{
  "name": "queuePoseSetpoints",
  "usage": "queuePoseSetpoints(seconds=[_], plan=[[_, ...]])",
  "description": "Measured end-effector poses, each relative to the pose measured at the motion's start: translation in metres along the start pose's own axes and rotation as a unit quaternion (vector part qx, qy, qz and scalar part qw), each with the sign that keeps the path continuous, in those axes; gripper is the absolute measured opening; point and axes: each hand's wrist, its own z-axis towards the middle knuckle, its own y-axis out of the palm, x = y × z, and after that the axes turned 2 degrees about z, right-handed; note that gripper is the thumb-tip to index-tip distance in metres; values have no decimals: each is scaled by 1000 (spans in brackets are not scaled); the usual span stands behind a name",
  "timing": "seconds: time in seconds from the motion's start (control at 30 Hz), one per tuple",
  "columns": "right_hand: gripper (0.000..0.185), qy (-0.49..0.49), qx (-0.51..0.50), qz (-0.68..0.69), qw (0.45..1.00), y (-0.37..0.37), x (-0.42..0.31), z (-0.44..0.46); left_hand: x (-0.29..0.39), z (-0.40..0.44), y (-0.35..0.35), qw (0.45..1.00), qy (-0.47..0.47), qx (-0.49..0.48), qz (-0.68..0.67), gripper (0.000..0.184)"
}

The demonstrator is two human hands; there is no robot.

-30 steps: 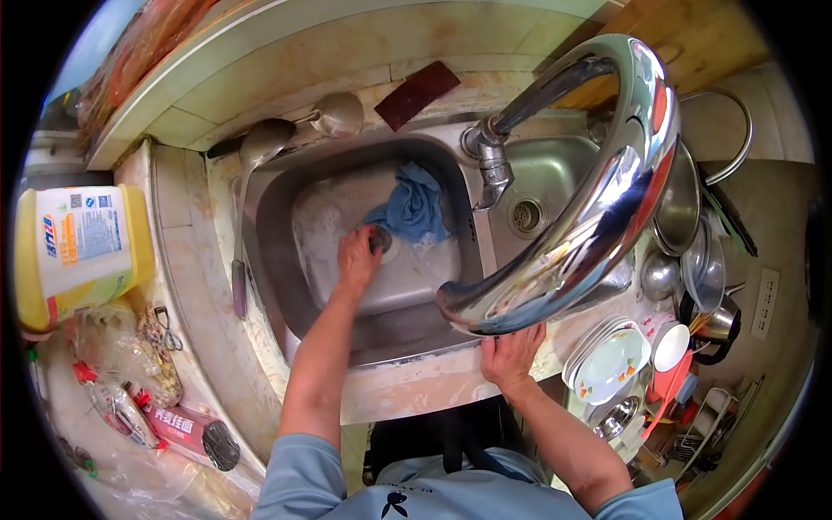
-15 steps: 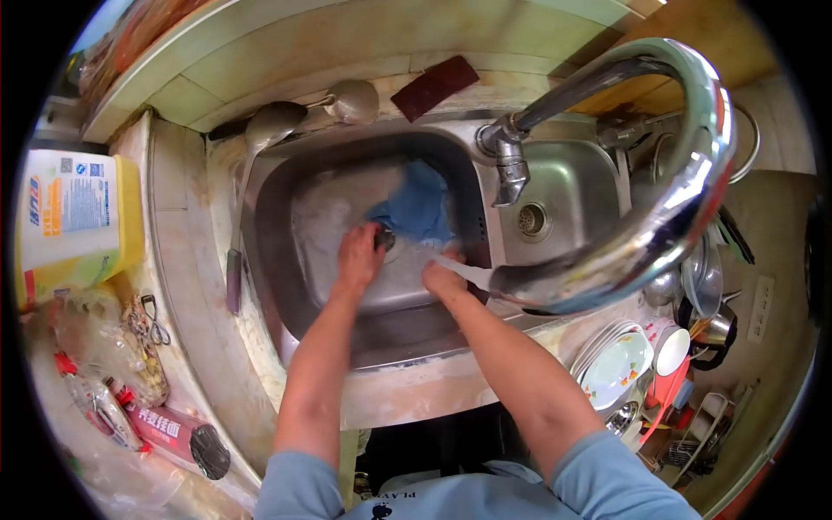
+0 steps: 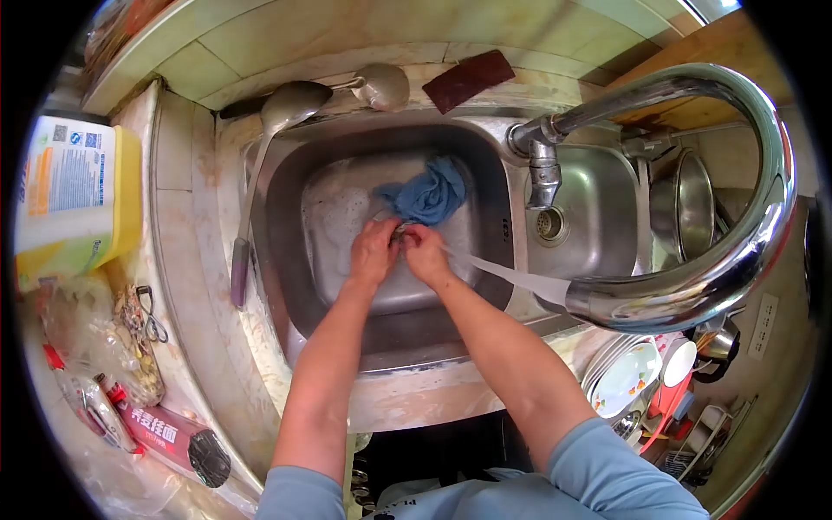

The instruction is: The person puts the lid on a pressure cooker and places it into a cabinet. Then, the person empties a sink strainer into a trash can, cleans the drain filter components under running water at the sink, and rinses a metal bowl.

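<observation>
Inside the larger sink basin [image 3: 329, 290], my left hand [image 3: 374, 249] and my right hand [image 3: 425, 253] meet with fingers curled together. Between the fingertips a small dark, shiny thing [image 3: 399, 230] shows in part; its kind is hidden. Just beyond the hands lies a crumpled wet blue cloth [image 3: 433, 192] on the basin floor. White suds [image 3: 348, 208] float to the left of the fingers. A stream of water [image 3: 494, 267] runs from the chrome faucet [image 3: 667, 312] toward my right hand.
A smaller basin [image 3: 598, 195] with a drain adjoins on the right. A ladle [image 3: 295, 104] and a spatula [image 3: 384, 88] lie along the back rim. Stacked plates [image 3: 626, 381] stand at right. A yellow-and-white jug [image 3: 78, 191] and a noodle packet [image 3: 165, 438] are at left.
My right hand has moved left and away from the cloth to meet my left hand. The blue cloth now lies bunched by itself. The view has shifted slightly.
</observation>
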Motion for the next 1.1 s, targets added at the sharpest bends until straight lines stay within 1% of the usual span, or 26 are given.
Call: queuePoseSetpoints(seconds=[0.03, 0.1, 0.13, 0.2, 0.23, 0.27, 0.3, 0.33, 0.37, 0.4, 0.43, 0.5, 0.53, 0.6, 0.63, 0.7, 0.73, 0.8, 0.83, 0.9, 0.93, 0.97, 1.0, 1.03, 1.07, 1.1], plan=[[20, -1, -1, -1, 1000, 0, 1, 0, 0, 1, 0, 1000, -1, 2, 0, 32], [19, -2, -10, 180, 984, -2, 2, -4, -5, 0, 2, 999, 48, -3, 17, 29], [19, -2, -10, 180, 984, -4, 2, -5, -7, -1, 4, 999, 47, -3, 17, 29], [18, 82, 12, 157, 984, -11, -2, -6, -8, -1, 6, 998, 52, 14, 12, 27], [18, 81, 12, 155, 984, -16, -5, -6, -8, -1, 7, 998, 52, 16, 11, 27], [18, 63, 23, 52, 996, -20, -5, -5, -7, 0, 6, 999, 48, 14, 18, 27], [18, 44, 34, -52, 997, -23, -5, -4, -6, 0, 5, 999, 44, 11, 25, 27], [18, 43, 34, -51, 997, -25, -4, -3, -4, 1, 4, 999, 45, 12, 25, 27], [19, -32, 50, -124, 990, -27, -5, -3, -3, 0, 3, 999, 41, 7, 20, 28], [19, -107, 65, -195, 973, -28, -6, -3, -3, 0, 2, 999, 35, 2, 16, 29], [19, -108, 65, -194, 973, -26, -8, -3, -2, 1, 1, 999, 35, 2, 17, 29], [19, -115, 197, -189, 955, -23, -14, -6, -3, -1, 0, 999, 33, -2, 16, 31], [19, -115, 197, -188, 955, -22, -14, -6, -2, -1, -1, 999, 33, -3, 17, 31], [18, -69, 171, -203, 962, -19, -7, 0, -2, -1, -2, 999, 41, 4, 2, 32], [18, -70, 172, -201, 962, -20, -3, 4, -1, -1, -4, 999, 42, 5, 4, 32], [19, -33, 60, -210, 975, -29, -4, 12, -1, -3, -5, 999, 32, 7, -24, 33], [19, -36, 62, -211, 975, -31, -5, 15, 0, -3, -6, 999, 35, 9, -24, 33], [20, 24, 48, -163, 985, -37, -9, 16, -1, -5, -5, 998, 22, 41, -46, 30], [20, 24, 53, -166, 984, -38, -8, 16, -1, -4, -5, 998, 26, 41, -50, 30], [23, 59, 59, -111, 990, -38, 5, 11, -2, -2, -5, 998, 0, 70, -4, 26], [25, 78, 65, -89, 991, -41, 6, 4, -2, -2, -5, 997, 4, 72, -10, 26], [25, 76, 71, -94, 990, -51, -11, -6, -2, -3, -6, 998, 11, 60, 26, 24], [23, 131, 66, 19, 989, -63, -39, -19, 0, -2, -4, 997, 18, 48, 63, 23], [21, 182, 59, 132, 973, -72, -60, -28, 5, -1, -4, 997, 21, 53, 58, 23], [21, 179, 62, 128, 973, -83, -66, -35, 11, -2, -5, 997, 12, 31, 70, 28], [19, 99, 81, 172, 977, -99, -70, -41, 15, 0, -7, 997, 1, 9, 83, 33]])
